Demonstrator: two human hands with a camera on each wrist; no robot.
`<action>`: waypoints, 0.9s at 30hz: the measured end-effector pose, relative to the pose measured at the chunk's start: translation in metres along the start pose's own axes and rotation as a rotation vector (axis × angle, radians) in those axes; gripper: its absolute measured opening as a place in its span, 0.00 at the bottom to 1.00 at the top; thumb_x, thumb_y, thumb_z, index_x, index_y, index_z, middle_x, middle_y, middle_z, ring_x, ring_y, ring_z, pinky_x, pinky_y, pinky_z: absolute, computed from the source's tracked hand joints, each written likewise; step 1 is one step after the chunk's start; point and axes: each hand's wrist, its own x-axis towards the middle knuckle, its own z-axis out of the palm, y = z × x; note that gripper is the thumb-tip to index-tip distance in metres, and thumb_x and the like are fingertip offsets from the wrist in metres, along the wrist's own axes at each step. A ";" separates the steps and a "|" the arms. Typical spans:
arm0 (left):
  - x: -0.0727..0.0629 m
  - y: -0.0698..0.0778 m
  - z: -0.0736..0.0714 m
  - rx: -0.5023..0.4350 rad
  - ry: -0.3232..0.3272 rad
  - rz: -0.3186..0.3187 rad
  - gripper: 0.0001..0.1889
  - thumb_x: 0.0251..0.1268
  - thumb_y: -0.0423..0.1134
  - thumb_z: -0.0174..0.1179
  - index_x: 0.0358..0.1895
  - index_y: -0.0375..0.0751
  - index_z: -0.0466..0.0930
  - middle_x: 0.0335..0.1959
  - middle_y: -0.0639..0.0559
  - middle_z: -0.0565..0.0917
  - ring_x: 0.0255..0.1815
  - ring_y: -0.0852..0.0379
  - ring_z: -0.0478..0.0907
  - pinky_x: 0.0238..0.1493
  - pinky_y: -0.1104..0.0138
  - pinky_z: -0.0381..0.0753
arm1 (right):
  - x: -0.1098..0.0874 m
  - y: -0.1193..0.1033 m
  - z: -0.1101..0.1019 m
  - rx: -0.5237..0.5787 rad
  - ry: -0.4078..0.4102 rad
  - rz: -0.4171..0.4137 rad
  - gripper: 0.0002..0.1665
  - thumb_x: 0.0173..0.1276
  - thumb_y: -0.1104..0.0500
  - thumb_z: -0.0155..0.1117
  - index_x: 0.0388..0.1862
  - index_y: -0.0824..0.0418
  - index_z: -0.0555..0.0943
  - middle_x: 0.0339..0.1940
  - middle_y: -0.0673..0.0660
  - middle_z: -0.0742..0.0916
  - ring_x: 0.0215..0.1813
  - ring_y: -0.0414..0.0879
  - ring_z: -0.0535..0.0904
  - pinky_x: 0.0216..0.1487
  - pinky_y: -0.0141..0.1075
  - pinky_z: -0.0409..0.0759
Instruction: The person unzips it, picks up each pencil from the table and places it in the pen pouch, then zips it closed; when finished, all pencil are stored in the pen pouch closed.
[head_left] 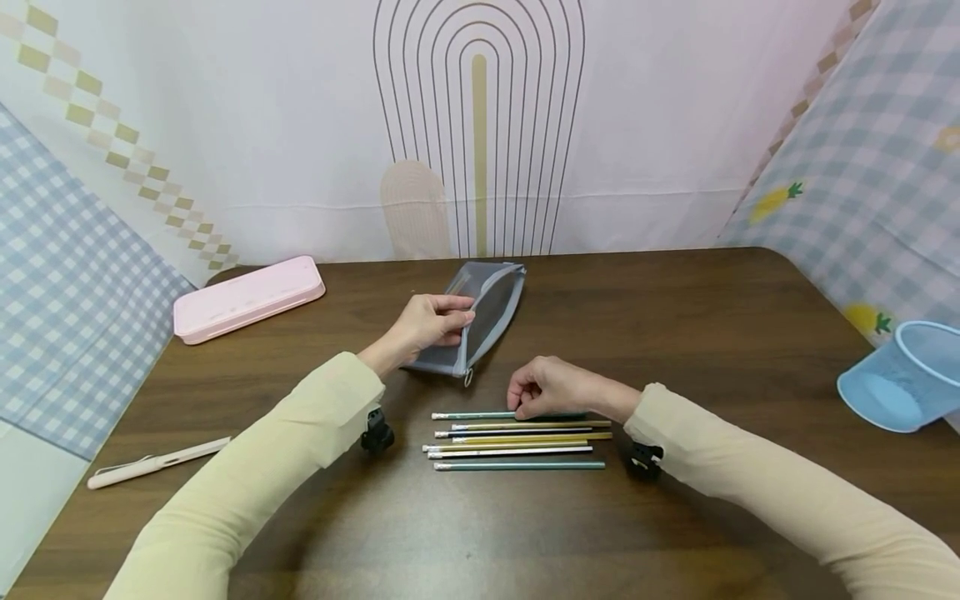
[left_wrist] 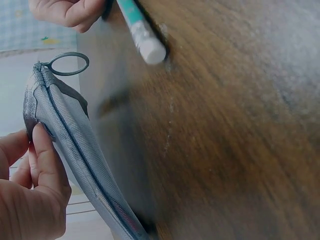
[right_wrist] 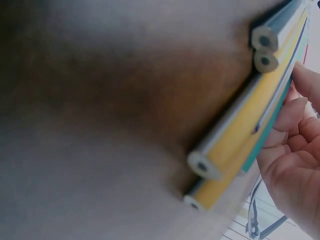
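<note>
A grey mesh zip pouch (head_left: pixel 492 310) lies on the table with its mouth spread. My left hand (head_left: pixel 427 323) pinches one edge of that mouth between thumb and fingers, also plain in the left wrist view, where the pouch's zipper (left_wrist: pixel 75 132) ends in a ring pull. Several pencils lie in rough parallel nearer me, eraser ends to the left. My right hand (head_left: pixel 553 387) has its thumb and curled fingers on the farthest one, a teal pencil (head_left: pixel 472 415). In the right wrist view the fingers pinch this teal pencil (right_wrist: pixel 265 134) beside yellow pencils (right_wrist: pixel 235 140).
A pink pencil case (head_left: pixel 251 298) lies at the back left of the brown table (head_left: pixel 675 317). A white pen (head_left: pixel 157 463) is at the left front. At the right edge a light blue mesh cup (head_left: pixel 900 379) stands tilted in view. Patterned cloths hang behind and beside.
</note>
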 end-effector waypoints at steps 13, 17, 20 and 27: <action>-0.001 0.000 0.000 0.000 -0.004 0.002 0.20 0.65 0.33 0.59 0.59 0.34 0.75 0.52 0.39 0.80 0.30 0.69 0.77 0.34 0.73 0.83 | -0.003 -0.001 -0.002 -0.103 0.006 -0.039 0.04 0.60 0.68 0.64 0.28 0.60 0.80 0.22 0.47 0.78 0.25 0.34 0.69 0.25 0.25 0.70; -0.001 0.001 -0.001 -0.004 0.000 0.002 0.19 0.65 0.33 0.59 0.59 0.34 0.75 0.54 0.36 0.79 0.30 0.69 0.77 0.33 0.73 0.83 | -0.010 0.000 -0.007 -0.107 0.069 -0.076 0.04 0.62 0.67 0.63 0.29 0.59 0.80 0.23 0.48 0.78 0.26 0.35 0.69 0.26 0.26 0.70; -0.001 0.002 -0.001 -0.007 0.004 0.008 0.19 0.65 0.33 0.58 0.59 0.34 0.75 0.54 0.35 0.79 0.30 0.69 0.77 0.33 0.74 0.82 | -0.016 -0.001 -0.013 -0.098 0.126 -0.072 0.03 0.64 0.66 0.63 0.30 0.61 0.79 0.26 0.49 0.78 0.28 0.37 0.69 0.28 0.26 0.70; -0.001 0.001 -0.002 -0.008 0.012 0.007 0.19 0.65 0.32 0.58 0.59 0.34 0.75 0.52 0.35 0.80 0.27 0.69 0.77 0.31 0.75 0.82 | -0.021 0.002 -0.020 0.130 0.243 0.094 0.05 0.70 0.63 0.56 0.38 0.66 0.76 0.30 0.54 0.78 0.28 0.42 0.70 0.28 0.31 0.74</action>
